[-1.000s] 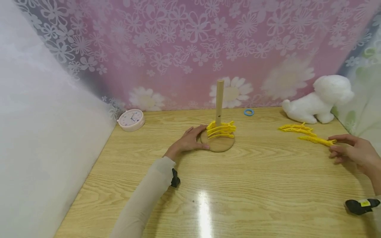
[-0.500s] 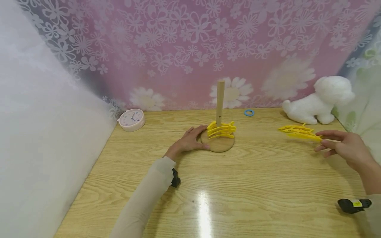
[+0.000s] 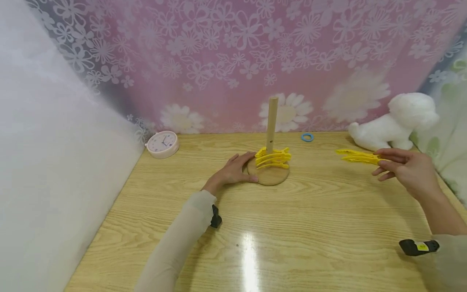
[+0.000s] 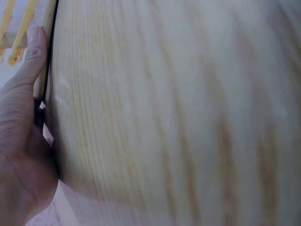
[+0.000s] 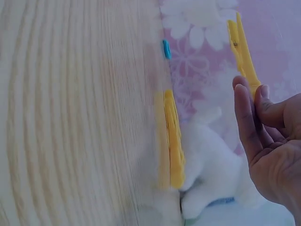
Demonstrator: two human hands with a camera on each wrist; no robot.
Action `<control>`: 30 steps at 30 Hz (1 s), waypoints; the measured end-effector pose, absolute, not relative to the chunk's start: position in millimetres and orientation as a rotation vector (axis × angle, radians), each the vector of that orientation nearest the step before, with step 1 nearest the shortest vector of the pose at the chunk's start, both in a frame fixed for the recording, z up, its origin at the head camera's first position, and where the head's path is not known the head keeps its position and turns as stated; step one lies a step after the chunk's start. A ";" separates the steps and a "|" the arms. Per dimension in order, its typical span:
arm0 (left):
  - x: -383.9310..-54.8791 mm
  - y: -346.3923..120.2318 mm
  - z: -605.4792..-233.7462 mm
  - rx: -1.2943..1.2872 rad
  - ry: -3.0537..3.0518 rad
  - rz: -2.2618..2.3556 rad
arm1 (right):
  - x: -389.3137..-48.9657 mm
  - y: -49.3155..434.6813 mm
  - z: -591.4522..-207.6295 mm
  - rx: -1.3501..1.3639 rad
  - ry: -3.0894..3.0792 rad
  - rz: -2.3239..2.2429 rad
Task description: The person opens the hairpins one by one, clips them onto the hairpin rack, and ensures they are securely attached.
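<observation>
A wooden stand (image 3: 271,125) has an upright pole on a round base. Around the pole's foot, just above the base, sit several yellow curved clips (image 3: 273,158). My left hand (image 3: 233,170) holds the base's left edge, index finger behind and thumb (image 4: 35,52) along the front rim. At the right, my right hand (image 3: 410,170) pinches one long yellow clip (image 5: 244,56) by its end between thumb and fingers, raised off the table. Other yellow clips (image 5: 174,141) lie on the table below it, partly hidden by the held one in the head view.
A blue ring (image 3: 307,137) lies near the back edge of the wooden table (image 3: 310,227). A white plush dog (image 3: 397,121) sits at the back right, close behind the clips. A pink clock (image 3: 162,144) is at the back left. Floral cloth hangs behind.
My right hand has moved left and slightly back with the held clip, which now overlaps the clips on the table in the head view. The left hand stays on the base.
</observation>
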State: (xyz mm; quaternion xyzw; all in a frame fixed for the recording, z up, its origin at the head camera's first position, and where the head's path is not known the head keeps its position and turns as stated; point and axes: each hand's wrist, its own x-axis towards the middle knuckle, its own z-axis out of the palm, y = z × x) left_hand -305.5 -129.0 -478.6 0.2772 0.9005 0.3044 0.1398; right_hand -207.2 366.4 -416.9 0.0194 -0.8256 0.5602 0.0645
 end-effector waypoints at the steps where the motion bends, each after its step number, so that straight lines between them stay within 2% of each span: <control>1: -305.8 -129.1 -478.3 0.801 2.604 0.878 | -208.2 362.5 -415.6 0.067 -2.446 1.745; 5: -306.7 -128.9 -477.0 0.803 2.602 0.875 | -211.4 345.5 -412.3 0.079 -2.259 1.950; 15: -306.9 -128.5 -477.3 0.801 2.601 0.867 | -226.4 294.8 -404.8 0.034 -2.051 2.055; 30: -305.5 -129.0 -481.5 0.809 2.602 0.884 | -249.9 220.6 -413.0 0.040 -2.249 1.834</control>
